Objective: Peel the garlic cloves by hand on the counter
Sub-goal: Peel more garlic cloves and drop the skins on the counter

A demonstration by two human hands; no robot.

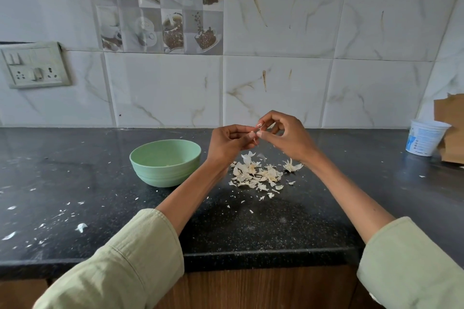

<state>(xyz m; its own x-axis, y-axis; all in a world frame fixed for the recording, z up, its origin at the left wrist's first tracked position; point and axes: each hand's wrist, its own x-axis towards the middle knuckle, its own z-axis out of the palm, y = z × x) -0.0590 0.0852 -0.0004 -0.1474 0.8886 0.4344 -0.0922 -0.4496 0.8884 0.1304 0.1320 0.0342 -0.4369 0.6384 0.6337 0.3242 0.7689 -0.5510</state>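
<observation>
1. Marbled white wall tiles (pixel 276 88) fill the upper half of the frame, streaked with a few brown drips right of centre.
2. Set into them at upper centre-left is a decorative panel (pixel 160 5) of grey squares printed with coffee cups and beans.
3. At the left edge, a switch and socket plate (pixel 35 65) sits on the wall, tilted slightly.
4. Below the tiles runs a black speckled table (pixel 251 228), its front edge crossing the lower frame above wood-grain cabinet fronts (pixel 271 288).
5. White flecks of skin are scattered across the table, thickest at lower left.
6. A pale green bowl (pixel 165 162) stands upright left of centre, just beside the left forearm; something small and pale lies at its bottom, too small to tell.
7. A pile of garlic skins (pixel 258 173) lies right of the bowl, under and between the two wrists.
8. At the right edge stands a white plastic tub (pixel 425 137) with blue print, and brown cardboard (pixel 452 128) leans behind it.
9. The left hand (pixel 228 143) and right hand (pixel 283 135) meet above the skin pile, both forearms reaching out of light green sleeves (pixel 130 258).
10. Fingers of both hands are pinched together on a garlic clove (pixel 257 131), held in the air at centre frame and mostly hidden by the fingertips.
</observation>
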